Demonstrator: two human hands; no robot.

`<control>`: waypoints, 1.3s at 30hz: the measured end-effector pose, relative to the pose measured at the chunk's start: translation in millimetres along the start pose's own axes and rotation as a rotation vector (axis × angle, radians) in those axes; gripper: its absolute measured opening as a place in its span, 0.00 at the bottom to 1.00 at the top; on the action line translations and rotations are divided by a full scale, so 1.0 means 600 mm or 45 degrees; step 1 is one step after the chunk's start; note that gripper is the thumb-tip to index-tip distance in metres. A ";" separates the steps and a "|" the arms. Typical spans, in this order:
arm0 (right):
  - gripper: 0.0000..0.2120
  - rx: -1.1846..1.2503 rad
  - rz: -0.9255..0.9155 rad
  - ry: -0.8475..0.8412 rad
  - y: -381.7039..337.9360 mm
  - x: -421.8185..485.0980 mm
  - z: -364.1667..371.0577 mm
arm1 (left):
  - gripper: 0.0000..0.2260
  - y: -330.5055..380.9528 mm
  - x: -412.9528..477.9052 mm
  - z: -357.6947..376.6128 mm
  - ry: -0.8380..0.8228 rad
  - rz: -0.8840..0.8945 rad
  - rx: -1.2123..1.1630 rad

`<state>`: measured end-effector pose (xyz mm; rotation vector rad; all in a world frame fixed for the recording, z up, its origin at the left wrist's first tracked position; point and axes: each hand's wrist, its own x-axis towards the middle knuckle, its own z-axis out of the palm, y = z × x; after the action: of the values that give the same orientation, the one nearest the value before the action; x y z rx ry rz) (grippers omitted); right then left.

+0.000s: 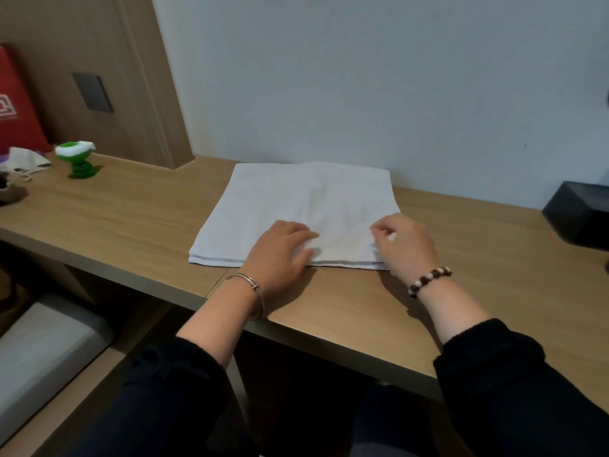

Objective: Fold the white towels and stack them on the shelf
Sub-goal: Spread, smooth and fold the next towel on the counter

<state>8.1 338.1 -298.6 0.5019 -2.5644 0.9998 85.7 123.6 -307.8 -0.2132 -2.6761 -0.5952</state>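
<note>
A white towel (296, 206) lay folded flat on the wooden desk (131, 219), its far edge close to the pale wall (362, 77) and its doubled near edge just short of the desk's front. The left hand (280, 252) rested palm-down on the towel's near edge, a little left of its middle, with the fingers straight and pressed onto the cloth. A silver bangle (253, 291) circled that wrist. The right hand (405, 245) sat over the towel's near right corner with its fingers curled inward; whether they actually pinched the cloth could not be told from this view. A bracelet of brown and white beads (428, 280) ran round that wrist, and both forearms came out of dark sleeves (514, 384).

Well to the left on the desk stood a small green-and-white plastic gadget (77, 159), with a crumpled pale cloth (26, 159) beside it and a red bag (16, 103) behind. A dark switch plate (93, 92) was set into the wooden panel above them. At the desk's right end sat a black box (580, 212), apart from the towel.
</note>
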 end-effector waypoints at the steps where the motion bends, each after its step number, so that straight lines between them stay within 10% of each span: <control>1: 0.08 -0.156 0.092 0.069 0.012 0.006 -0.011 | 0.16 0.006 0.004 0.010 -0.073 0.034 0.000; 9: 0.21 -0.506 0.537 -0.423 0.058 0.021 -0.049 | 0.17 -0.001 0.004 0.043 -0.269 0.019 0.149; 24: 0.10 0.055 0.731 -0.527 0.054 0.031 -0.077 | 0.16 -0.001 0.004 0.046 -0.263 -0.042 0.121; 39: 0.06 -0.288 0.581 -0.575 0.047 0.022 -0.069 | 0.08 0.007 0.006 0.033 -0.048 -0.050 0.038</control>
<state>-8.3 384.0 -280.5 0.0790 -3.2455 0.7737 76.5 136.4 -321.1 -0.1656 -2.7294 -0.5681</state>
